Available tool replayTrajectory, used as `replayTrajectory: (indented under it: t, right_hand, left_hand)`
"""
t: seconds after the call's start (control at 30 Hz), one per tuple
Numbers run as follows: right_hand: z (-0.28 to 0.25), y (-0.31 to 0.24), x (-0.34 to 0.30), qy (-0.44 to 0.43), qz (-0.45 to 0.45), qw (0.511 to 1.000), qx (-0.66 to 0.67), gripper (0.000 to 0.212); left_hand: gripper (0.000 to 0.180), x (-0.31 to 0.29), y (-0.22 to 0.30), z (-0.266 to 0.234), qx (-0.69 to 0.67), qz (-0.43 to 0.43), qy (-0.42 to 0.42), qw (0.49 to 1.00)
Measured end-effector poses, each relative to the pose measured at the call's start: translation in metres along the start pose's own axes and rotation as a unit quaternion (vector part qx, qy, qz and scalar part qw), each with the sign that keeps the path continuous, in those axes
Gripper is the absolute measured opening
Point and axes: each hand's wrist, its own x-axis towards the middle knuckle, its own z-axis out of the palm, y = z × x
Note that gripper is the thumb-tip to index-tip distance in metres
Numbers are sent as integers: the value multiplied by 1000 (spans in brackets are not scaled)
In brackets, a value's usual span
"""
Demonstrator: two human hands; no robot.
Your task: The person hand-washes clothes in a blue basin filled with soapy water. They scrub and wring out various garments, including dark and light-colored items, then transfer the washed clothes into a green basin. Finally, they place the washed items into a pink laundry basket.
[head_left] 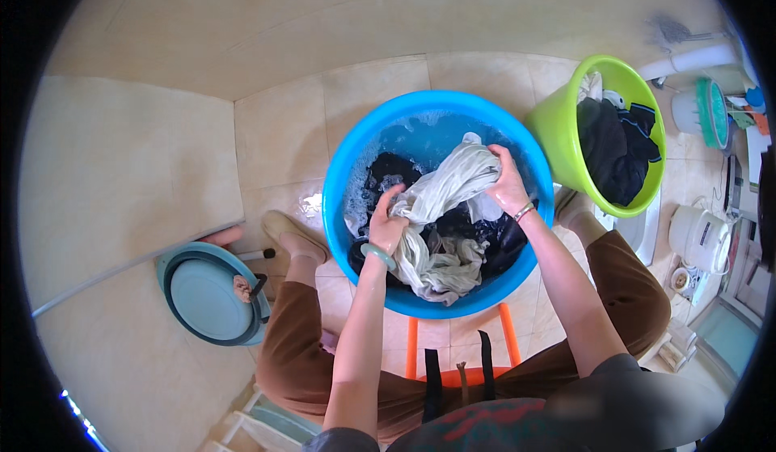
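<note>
The left hand (388, 224) is partly curled at the near side of a wet white cloth (453, 183), gripping it with some fingers hidden behind the folds; the right hand (508, 183) is closed around the gathered upper end. The cloth stretches between the two hands, its loose part hanging below them into a blue tub (331, 209). A pale green bangle (378, 256) circles the left wrist, a metal bracelet (525, 210) the right. Beneath the hands, dark clothes (465, 227) lie in sudsy water. An orange stool (508, 335) stands on the body side of the hands. Beyond the right hand, just beside the tub, a lime-green bucket (558, 133) holds more dark garments (605, 141). Well left of the left hand is a grey-blue basin (212, 298); far right of the right hand, a white pail (699, 238).
</note>
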Motion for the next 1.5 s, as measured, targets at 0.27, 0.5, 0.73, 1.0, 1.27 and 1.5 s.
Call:
replayTrajectory:
  t: [0.27,0.5,0.73,1.0,1.27,1.5]
  right_hand:
    - [17,-1,28,-61,145,974,-160,69]
    - [65,42,23,-20,53,954,-296,66]
    - [66,104,37,-14,-59,901,-429,42]
    - [18,-104,-23,67,-152,979,-119,36]
    - [23,-170,-101,3,-316,946,-72,22]
    - [37,-171,-145,-137,-403,888,-174,20]
  left_hand:
    - [89,-1,20,46,578,222,36,784]
    - [65,30,-27,45,713,150,-99,678]
    - [50,32,-32,73,611,183,-91,765]
    - [75,-8,24,82,-221,-82,34,971]
    - [69,-36,36,62,-464,-143,-129,865]
    - [42,-65,54,81,-501,-181,-94,841]
